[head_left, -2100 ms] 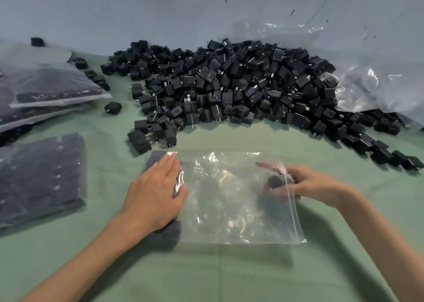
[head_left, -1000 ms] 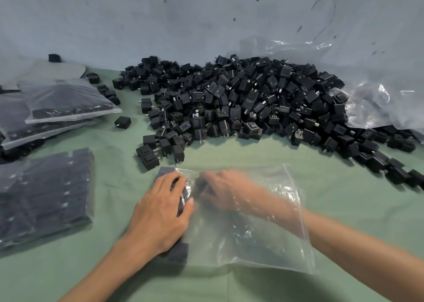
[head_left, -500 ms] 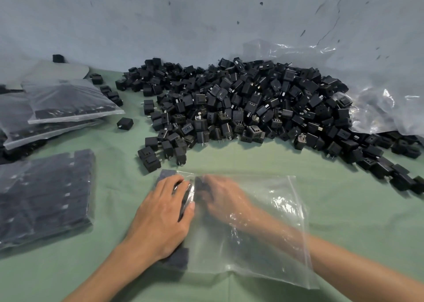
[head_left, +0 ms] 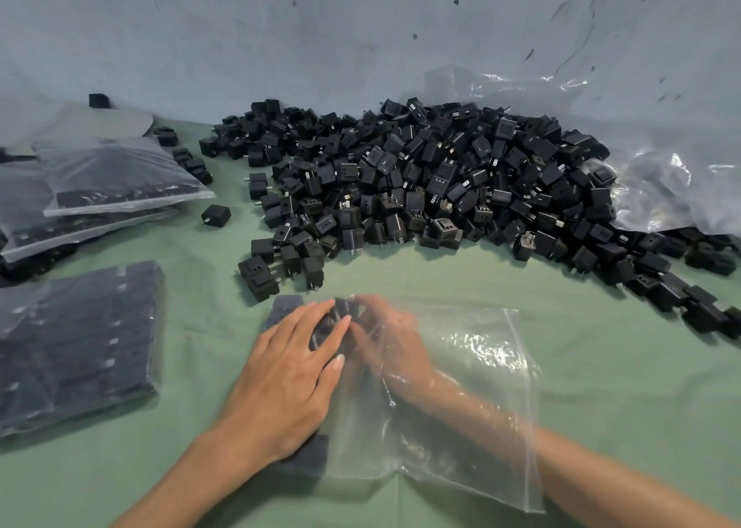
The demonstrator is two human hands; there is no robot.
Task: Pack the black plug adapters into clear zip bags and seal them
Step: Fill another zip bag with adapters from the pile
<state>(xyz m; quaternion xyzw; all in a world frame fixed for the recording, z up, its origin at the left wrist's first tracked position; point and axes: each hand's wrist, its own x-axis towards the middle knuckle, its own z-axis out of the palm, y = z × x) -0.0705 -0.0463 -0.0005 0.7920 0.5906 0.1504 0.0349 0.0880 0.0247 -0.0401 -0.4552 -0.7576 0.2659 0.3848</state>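
Well inside zip bag point(head_left: 483, 371), adapter point(head_left: 345, 308) touching right fingers point(head_left: 375, 321)

The left forearm point(head_left: 192, 471) and right forearm point(head_left: 601, 473) are both bare right to the frame's lower edge. The left hand point(head_left: 288, 375) is slender and long-fingered, with faint knuckle creases and tendon lines across its back. Its thumbnail point(head_left: 337, 362) is short, rounded and plain. The right hand point(head_left: 387, 347) shows only blurred, so its nails and finer detail cannot be made out.
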